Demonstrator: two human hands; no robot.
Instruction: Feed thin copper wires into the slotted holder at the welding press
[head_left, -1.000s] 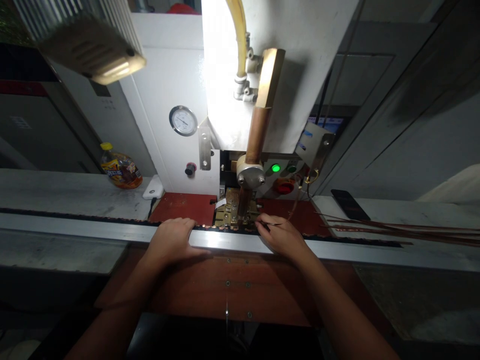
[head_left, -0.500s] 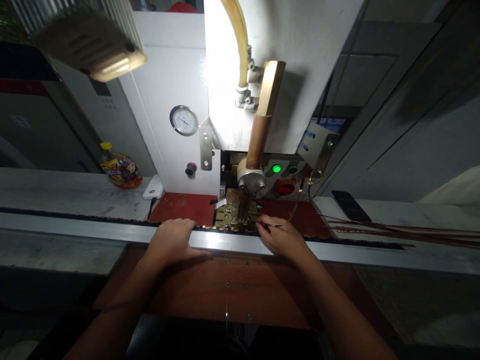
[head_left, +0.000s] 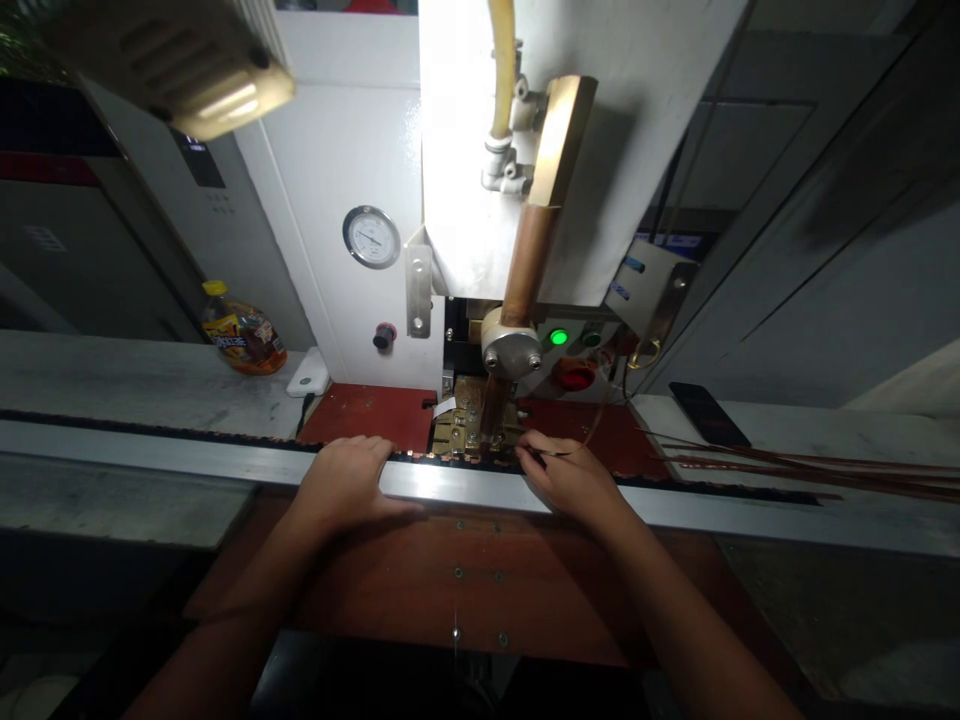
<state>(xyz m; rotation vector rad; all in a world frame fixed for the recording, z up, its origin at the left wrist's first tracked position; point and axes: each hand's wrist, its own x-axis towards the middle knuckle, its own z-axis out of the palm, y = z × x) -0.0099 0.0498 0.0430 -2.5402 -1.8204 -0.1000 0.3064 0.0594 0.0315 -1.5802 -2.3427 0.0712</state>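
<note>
A long aluminium rail (head_left: pixel 457 482) runs across the bench, with a black strip (head_left: pixel 172 432) bearing small copper pieces along its back edge. My left hand (head_left: pixel 349 485) is closed over rail and strip, fingers behind and thumb along the front. Between thumb and fingertips, my right hand (head_left: pixel 566 470) pinches a thin copper-coloured wire (head_left: pixel 551 453) at the strip. Just left of those fingertips, a copper electrode rod (head_left: pixel 493 405) comes down to a brass fixture block (head_left: pixel 457 425). The rod's tip and the wire's end are too small to make out.
Behind stands a white machine with a pressure gauge (head_left: pixel 371 238), a lit green button (head_left: pixel 559 338) and a red knob (head_left: pixel 576 376). A lamp (head_left: pixel 217 90) hangs upper left. A bottle (head_left: pixel 244 335) stands left; a phone (head_left: pixel 707 413) and copper strips (head_left: pixel 795 467) lie right.
The camera view has shifted slightly, so the machine appears a little further right. Both hands keep nearly the same place and hold.
</note>
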